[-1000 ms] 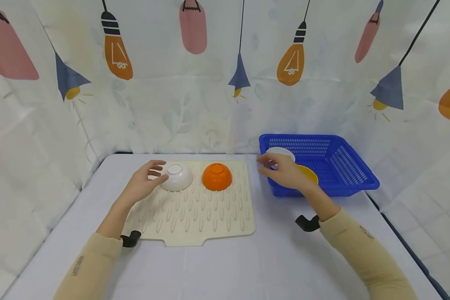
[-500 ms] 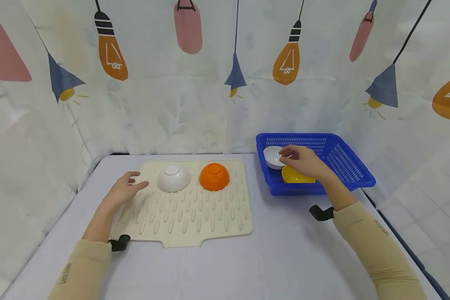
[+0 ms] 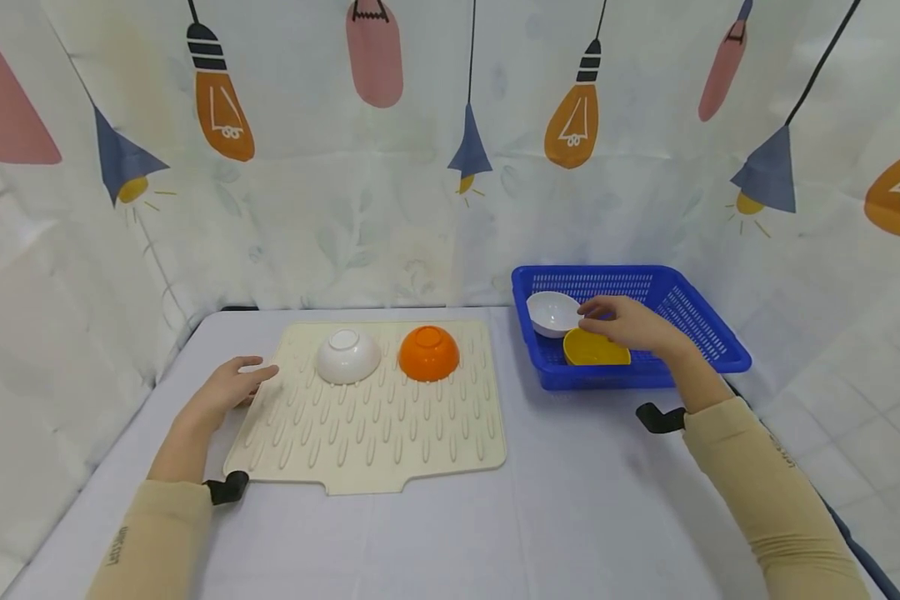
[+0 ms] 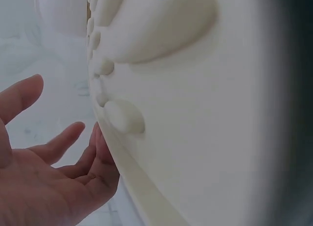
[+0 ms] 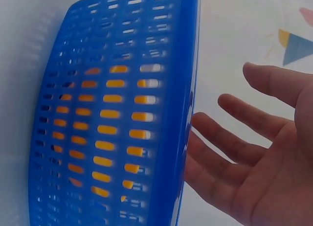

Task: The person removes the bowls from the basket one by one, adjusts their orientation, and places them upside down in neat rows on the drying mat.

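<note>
Fingers [image 5: 234,143] of my right hand [image 3: 628,323] are spread apart and softly bent, holding nothing; tips sit at the back rim of the yellow bowl [image 3: 596,352], contact can't be told. Palm faces left, wrist over the front rim of the blue basket [image 3: 645,379]. Yellow bowl is inside it, near the front wall; a white bowl [image 3: 549,315] sits just behind it, in the back left part, showing its inside. Basket runs on to the right, past my hand.

My left hand [image 3: 223,392] has thumb and fingers apart, nothing held, at the left edge of the cream board [image 3: 405,454]. Wrist view puts the lower fingers right at that edge; can't tell if they touch. Two upturned bowls are on the board's far half: white one [image 3: 347,360], orange one [image 3: 428,357], small gap between. Strip of tablecloth [image 3: 521,467] separates board from basket; more tablecloth lies between my forearms.
</note>
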Demonstrator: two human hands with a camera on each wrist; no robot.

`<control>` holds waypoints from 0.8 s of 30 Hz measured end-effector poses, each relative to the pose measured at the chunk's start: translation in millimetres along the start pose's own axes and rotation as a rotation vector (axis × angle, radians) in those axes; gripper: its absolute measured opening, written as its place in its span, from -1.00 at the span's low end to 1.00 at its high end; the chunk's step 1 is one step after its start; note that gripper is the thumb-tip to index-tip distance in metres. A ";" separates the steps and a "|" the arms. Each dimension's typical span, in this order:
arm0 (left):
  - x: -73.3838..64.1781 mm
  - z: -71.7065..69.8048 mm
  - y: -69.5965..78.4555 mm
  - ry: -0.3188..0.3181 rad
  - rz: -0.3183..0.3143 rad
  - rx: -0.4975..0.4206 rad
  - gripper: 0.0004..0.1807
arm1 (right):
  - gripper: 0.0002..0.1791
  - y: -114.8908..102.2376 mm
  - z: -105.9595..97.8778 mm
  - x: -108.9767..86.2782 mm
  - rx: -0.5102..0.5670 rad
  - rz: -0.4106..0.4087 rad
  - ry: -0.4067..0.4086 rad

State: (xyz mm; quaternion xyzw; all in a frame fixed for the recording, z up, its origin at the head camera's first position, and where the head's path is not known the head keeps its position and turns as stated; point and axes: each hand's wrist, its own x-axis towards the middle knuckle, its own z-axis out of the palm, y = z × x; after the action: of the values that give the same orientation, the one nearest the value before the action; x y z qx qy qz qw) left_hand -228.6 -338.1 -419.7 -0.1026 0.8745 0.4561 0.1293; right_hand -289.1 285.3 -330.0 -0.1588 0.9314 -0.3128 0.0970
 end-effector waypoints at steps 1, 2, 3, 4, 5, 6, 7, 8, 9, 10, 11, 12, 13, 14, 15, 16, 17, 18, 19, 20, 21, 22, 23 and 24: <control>0.9 -1.4 -2.5 -0.001 -0.003 0.005 -0.07 | -0.50 0.6 -0.9 -0.2 0.004 0.005 -0.004; 1.6 -2.6 -4.5 -0.002 -0.002 0.009 -0.10 | -0.50 1.4 -1.9 -0.2 0.008 0.010 -0.006; 2.7 -4.0 -6.7 -0.006 0.004 0.015 -0.14 | -0.50 2.3 -2.8 -0.2 0.008 0.017 -0.007; 3.4 -5.0 -8.1 -0.011 0.011 0.015 -0.18 | -0.50 3.3 -3.8 -0.2 0.009 0.025 -0.008; 4.5 -6.0 -9.7 -0.016 0.020 0.018 -0.21 | -0.49 4.3 -4.8 -0.3 0.010 0.030 -0.010; 5.5 -6.9 -11.0 -0.018 0.026 0.019 -0.23 | -0.48 5.1 -5.9 -0.2 0.012 0.036 -0.011; 7.0 -7.6 -12.3 -0.022 0.035 0.022 -0.25 | -0.48 6.0 -6.9 0.0 0.014 0.043 -0.013; 8.2 -8.1 -13.1 -0.025 0.042 0.027 -0.26 | -0.47 6.9 -7.9 0.3 0.014 0.051 -0.014; 9.5 -8.6 -14.0 -0.027 0.049 0.036 -0.26 | -0.46 8.0 -8.9 0.3 0.012 0.056 -0.016; 10.7 -8.9 -14.1 -0.025 0.054 0.045 -0.27 | -0.46 8.8 -10.1 0.6 0.013 0.059 -0.018; 11.8 -9.2 -14.2 -0.022 0.055 0.057 -0.27 | -0.46 9.8 -11.3 0.9 0.015 0.063 -0.020; 12.7 -9.5 -14.1 -0.019 0.057 0.065 -0.28 | -0.45 10.6 -12.2 1.5 0.021 0.067 -0.022; 13.5 -9.8 -13.9 -0.018 0.058 0.072 -0.28 | -0.45 11.9 -13.0 1.9 0.020 0.070 -0.023; 14.1 -10.2 -13.8 -0.018 0.056 0.077 -0.28 | -0.45 13.5 -13.7 2.2 0.015 0.071 -0.024; 14.7 -10.6 -13.8 -0.019 0.054 0.080 -0.27 | -0.44 15.2 -14.1 2.6 0.013 0.073 -0.025; 15.0 -10.9 -13.8 -0.025 0.052 0.079 -0.26 | -0.45 16.8 -14.3 3.2 0.016 0.078 -0.024; 15.0 -11.1 -13.7 -0.031 0.048 0.076 -0.25 | -0.45 18.6 -14.5 3.4 0.016 0.081 -0.024; 15.0 -11.4 -13.9 -0.038 0.045 0.074 -0.23 | -0.44 20.3 -14.6 3.4 0.013 0.080 -0.023; 14.8 -11.6 -13.9 -0.045 0.042 0.073 -0.22 | -0.44 22.0 -14.7 3.4 0.013 0.081 -0.022; 14.6 -11.8 -14.0 -0.052 0.042 0.073 -0.21 | -0.44 23.7 -14.8 3.6 0.017 0.081 -0.024; 14.2 -11.9 -13.7 -0.057 0.040 0.071 -0.21 | -0.44 25.0 -15.0 4.2 0.028 0.081 -0.027; 13.8 -12.0 -13.4 -0.060 0.041 0.069 -0.20 | -0.44 26.6 -15.4 4.6 0.035 0.082 -0.027; 13.4 -12.0 -12.7 -0.059 0.042 0.068 -0.21 | -0.43 28.0 -16.0 4.7 0.040 0.083 -0.028; 13.4 -12.2 -12.0 -0.057 0.044 0.067 -0.21 | -0.43 29.5 -16.7 5.1 0.047 0.085 -0.030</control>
State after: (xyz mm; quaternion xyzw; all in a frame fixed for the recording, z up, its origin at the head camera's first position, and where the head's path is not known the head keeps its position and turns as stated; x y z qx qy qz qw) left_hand -239.2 -355.7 -426.5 -0.0658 0.8873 0.4319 0.1474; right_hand -305.4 315.0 -335.5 -0.1216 0.9281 -0.3280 0.1278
